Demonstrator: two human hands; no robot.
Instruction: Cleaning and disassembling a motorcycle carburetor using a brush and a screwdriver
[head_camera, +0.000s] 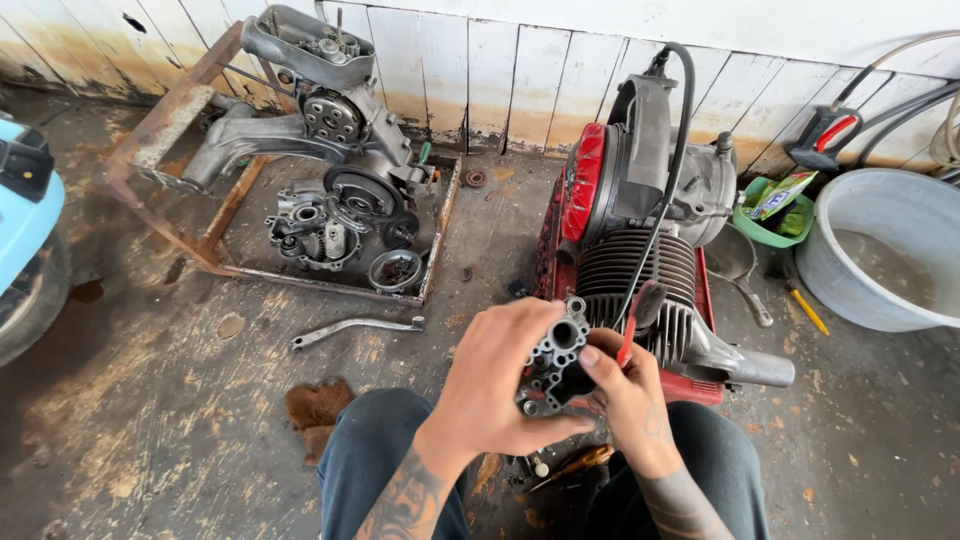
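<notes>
My left hand (500, 385) grips a small grey metal engine part (553, 365) with several round holes, held up in front of my knees. My right hand (630, 400) supports the same part from the right and also holds a red-handled tool (630, 335) that points up. Just beyond my hands lies a scooter engine (650, 200) with a black finned cylinder (640, 275) and a red fan cover (583, 180), resting on a red tray (700, 385).
A rusty metal frame (170, 130) at the back left holds a second, dismantled engine (335, 140). A long wrench (355, 326) lies on the concrete floor. A grey basin (890, 250), a green bowl (765, 225) and hoses sit at the right. A blue vehicle (25, 220) stands left.
</notes>
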